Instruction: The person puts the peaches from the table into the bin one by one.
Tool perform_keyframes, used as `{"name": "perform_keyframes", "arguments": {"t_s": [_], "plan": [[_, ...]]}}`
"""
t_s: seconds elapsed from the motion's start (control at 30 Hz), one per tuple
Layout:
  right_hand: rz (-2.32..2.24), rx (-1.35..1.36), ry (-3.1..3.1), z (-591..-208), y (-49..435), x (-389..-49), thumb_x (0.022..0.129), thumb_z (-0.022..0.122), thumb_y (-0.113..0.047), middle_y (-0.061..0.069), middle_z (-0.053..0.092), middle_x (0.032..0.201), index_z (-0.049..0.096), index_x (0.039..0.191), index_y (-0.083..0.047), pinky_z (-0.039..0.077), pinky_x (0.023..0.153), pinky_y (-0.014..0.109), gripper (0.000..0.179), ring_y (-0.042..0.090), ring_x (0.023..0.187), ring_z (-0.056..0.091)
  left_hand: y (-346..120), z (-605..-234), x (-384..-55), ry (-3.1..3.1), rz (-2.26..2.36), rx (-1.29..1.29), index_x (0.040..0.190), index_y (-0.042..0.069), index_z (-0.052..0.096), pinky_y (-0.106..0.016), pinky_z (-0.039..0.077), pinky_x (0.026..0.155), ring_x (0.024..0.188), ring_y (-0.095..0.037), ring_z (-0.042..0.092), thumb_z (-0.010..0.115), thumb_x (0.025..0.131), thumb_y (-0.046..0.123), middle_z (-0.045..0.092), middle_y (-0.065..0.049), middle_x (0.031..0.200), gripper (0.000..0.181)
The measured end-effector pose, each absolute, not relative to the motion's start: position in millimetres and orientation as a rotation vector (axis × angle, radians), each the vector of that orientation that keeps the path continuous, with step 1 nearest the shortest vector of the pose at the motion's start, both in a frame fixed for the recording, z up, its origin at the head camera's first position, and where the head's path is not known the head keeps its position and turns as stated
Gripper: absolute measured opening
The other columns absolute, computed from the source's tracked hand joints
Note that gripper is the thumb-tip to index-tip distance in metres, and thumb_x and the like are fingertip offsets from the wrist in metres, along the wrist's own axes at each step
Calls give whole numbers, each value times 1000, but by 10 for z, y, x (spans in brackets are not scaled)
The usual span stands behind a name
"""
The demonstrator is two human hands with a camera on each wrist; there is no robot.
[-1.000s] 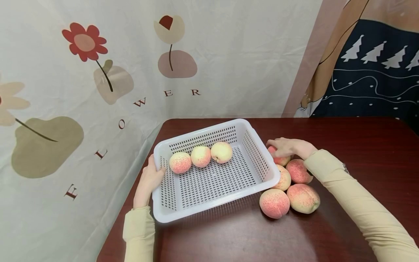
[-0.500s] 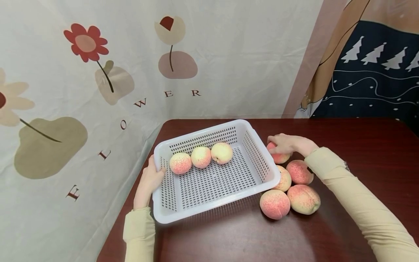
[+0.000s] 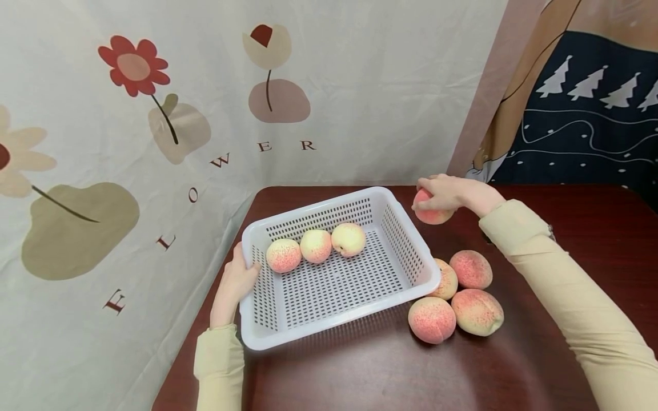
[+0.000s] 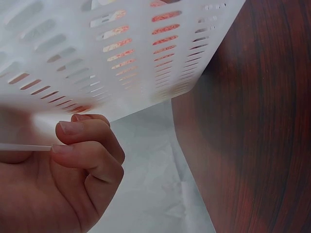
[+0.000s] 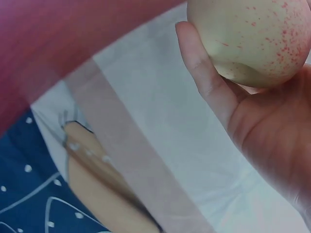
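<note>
A white perforated plastic basket (image 3: 329,322) stands on the table with three peaches in a row inside, one of them a pale peach (image 3: 348,240). My left hand (image 3: 237,279) grips its left rim; in the left wrist view the curled fingers (image 4: 92,155) hook under that rim. Beyond the basket's right side, my right hand (image 3: 446,193) holds a pink-and-yellow peach (image 3: 433,216) up above the table. The right wrist view shows this peach (image 5: 252,43) between thumb and palm, its speckled underside facing the camera.
Several loose peaches sit against the basket's right corner, among them a pink peach (image 3: 432,320) and a yellow-green one (image 3: 477,312). The dark red wooden table (image 3: 370,377) meets a white flower-printed cloth (image 3: 360,85) at its back and left edges.
My right hand has lifted a peach off the table from the back of the loose group, moving up and away. The left hand and basket have stayed in place.
</note>
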State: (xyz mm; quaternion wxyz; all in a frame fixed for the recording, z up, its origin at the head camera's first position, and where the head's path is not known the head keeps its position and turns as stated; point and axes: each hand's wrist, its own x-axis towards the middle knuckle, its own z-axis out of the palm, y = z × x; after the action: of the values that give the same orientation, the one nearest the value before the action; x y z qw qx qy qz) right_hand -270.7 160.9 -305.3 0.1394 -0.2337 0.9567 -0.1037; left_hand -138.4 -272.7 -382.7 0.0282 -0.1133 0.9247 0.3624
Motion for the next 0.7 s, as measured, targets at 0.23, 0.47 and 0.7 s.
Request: {"name": "perform_keyframes", "arguments": {"t_s": [0.23, 0.47, 0.7], "plan": [[-273, -765, 2795, -2894, 1363, -2687, 88, 58, -38, 17, 56, 113, 51, 120, -7, 50, 74, 39, 45, 30, 98, 53, -2728, -3831, -1385, 2846, 1124, -355, 151, 10, 8, -34, 59, 55, 67, -23, 69, 42, 95, 16, 61, -30, 103, 65], [-234, -880, 2785, -2883, 963, -2617, 87, 58, -40, 14, 54, 113, 51, 119, -10, 50, 77, 40, 44, 28, 97, 54, -2734, -3840, -1387, 2851, 1117, -353, 150, 9, 9, -34, 59, 56, 67, -24, 69, 42, 95, 17, 61, -29, 103, 66], [-192, -1018, 2753, -2922, 544, -2504, 88, 57, -43, 11, 54, 111, 52, 119, -13, 52, 75, 36, 44, 24, 90, 58, -2727, -3837, -1390, 2843, 1132, -348, 151, 10, 8, -35, 59, 56, 72, -28, 70, 43, 95, 17, 60, -31, 106, 66]]}}
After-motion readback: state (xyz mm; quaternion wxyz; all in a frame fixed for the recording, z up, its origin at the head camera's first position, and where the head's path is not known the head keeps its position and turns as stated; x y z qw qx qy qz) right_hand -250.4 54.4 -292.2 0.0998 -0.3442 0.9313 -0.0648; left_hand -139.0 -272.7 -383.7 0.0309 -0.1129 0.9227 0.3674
